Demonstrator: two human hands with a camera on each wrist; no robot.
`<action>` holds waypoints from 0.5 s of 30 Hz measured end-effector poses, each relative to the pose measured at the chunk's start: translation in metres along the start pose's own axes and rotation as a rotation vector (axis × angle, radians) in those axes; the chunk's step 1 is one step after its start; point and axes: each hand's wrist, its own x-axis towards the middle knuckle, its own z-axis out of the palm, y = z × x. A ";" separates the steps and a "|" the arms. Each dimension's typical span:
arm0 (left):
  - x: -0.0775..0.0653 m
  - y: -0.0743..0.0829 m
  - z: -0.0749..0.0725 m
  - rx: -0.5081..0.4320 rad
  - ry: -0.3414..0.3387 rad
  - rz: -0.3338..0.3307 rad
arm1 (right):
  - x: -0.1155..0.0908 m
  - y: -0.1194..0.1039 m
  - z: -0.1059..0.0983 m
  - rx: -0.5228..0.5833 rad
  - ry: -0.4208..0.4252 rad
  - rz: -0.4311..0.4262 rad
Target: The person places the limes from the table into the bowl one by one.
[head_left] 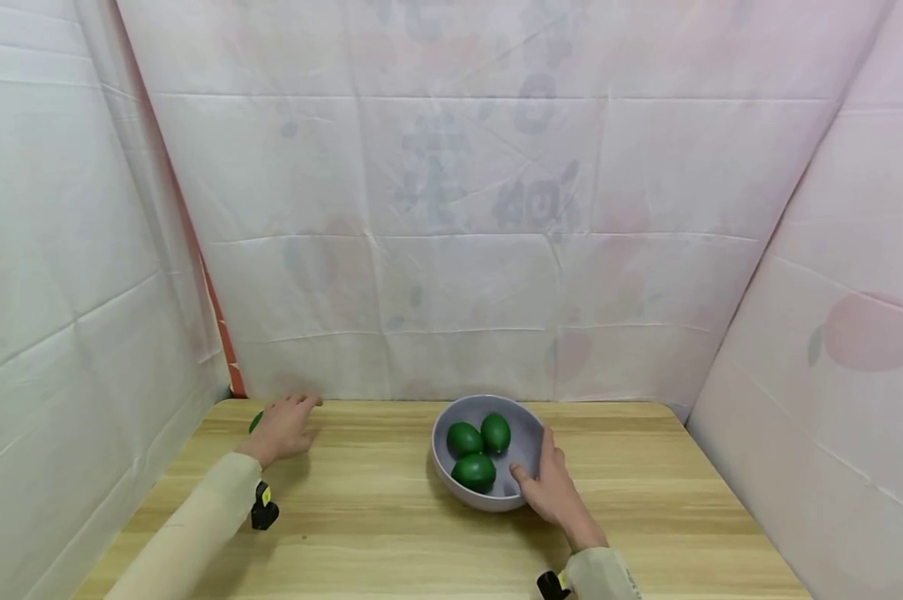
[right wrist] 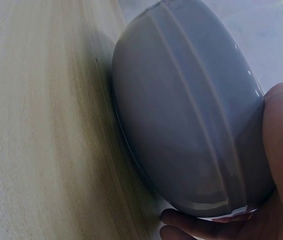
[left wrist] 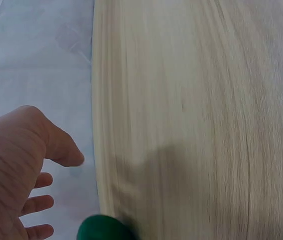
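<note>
A round grey bowl (head_left: pixel 440 483) stands on the table with three dark green, egg-shaped fruits (head_left: pixel 475 472) inside. My right hand (head_left: pixel 555 492) grips its right side, thumb over the rim and fingers along the outer wall. In the right wrist view, the bowl's smooth side (right wrist: pixel 181 110) fills the middle, with the hand at the lower right. My left hand (head_left: pixel 282 429) is over the table's far left corner, its fingers extended and nothing in them. Another green fruit (head_left: pixel 256 422) lies beside that hand, partly hidden behind it; the left wrist view catches its top (left wrist: pixel 104 229).
The light wooden table (head_left: pixel 361 533) ends at a pale hanging sheet (head_left: pixel 459 283) along the back. More sheets (head_left: pixel 69 333) hang at the left and right sides, close to the table's edges.
</note>
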 end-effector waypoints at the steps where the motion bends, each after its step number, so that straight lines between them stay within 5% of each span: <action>1: -0.001 -0.002 0.000 -0.001 0.002 -0.002 | 0.000 0.000 0.000 0.001 0.000 0.000; 15: -0.014 -0.036 -0.001 -0.032 -0.036 -0.046 | 0.000 0.002 0.001 0.004 0.000 -0.007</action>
